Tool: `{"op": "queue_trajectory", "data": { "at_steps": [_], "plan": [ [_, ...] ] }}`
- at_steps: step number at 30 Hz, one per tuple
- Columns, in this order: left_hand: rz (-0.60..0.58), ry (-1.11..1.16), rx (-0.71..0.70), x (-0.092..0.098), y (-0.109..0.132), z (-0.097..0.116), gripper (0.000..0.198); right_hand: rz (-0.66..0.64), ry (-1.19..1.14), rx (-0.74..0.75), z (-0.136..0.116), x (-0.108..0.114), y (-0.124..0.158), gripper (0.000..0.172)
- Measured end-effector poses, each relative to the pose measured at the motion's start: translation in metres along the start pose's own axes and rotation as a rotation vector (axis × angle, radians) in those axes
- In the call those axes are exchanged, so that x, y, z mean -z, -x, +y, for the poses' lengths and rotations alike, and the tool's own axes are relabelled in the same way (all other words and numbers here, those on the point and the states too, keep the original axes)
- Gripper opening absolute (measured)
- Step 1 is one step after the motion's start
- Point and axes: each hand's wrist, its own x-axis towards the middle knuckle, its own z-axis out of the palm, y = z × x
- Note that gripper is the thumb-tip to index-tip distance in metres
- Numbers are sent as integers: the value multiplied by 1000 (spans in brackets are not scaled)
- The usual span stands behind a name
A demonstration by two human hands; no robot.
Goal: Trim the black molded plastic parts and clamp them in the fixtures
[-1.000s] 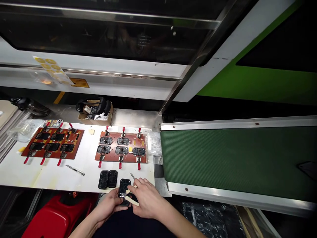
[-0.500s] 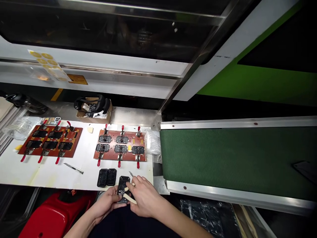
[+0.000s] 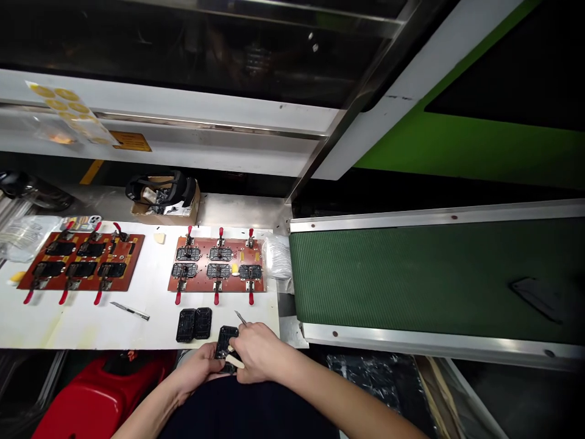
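My left hand is closed around a small black plastic part at the near edge of the white table. My right hand is closed over the same part and grips a thin tool; its metal tip sticks up past my fingers and a pale handle shows below them. Two more black parts lie side by side just left of my hands. A red-brown fixture board with red-handled clamps and several seated parts sits beyond them.
A second clamp board lies at the left, with a craft knife in front of it. A cardboard box stands at the back. A green conveyor belt runs to the right, carrying a dark piece. A red stool shows below.
Both hands have drawn slightly toward me with the black part. The view has shifted right, and the dark piece on the belt has moved left.
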Motion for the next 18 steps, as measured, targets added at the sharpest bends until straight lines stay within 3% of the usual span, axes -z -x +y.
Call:
{"op": "queue_trajectory", "data": {
  "at_steps": [3,7,11,18],
  "plan": [
    [24,-25,75,5,-9,-7,16,-123,-51,64,13,0,-10,39],
    [36,-15,123,6,-14,-12,12,-195,-158,130,30,-12,-18,38],
    [-9,23,119,4,-13,-10,16,-161,-128,175,36,-16,-15,37],
    [-56,125,79,7,-8,-10,25,-51,-41,125,25,-7,-5,53]
  ]
}}
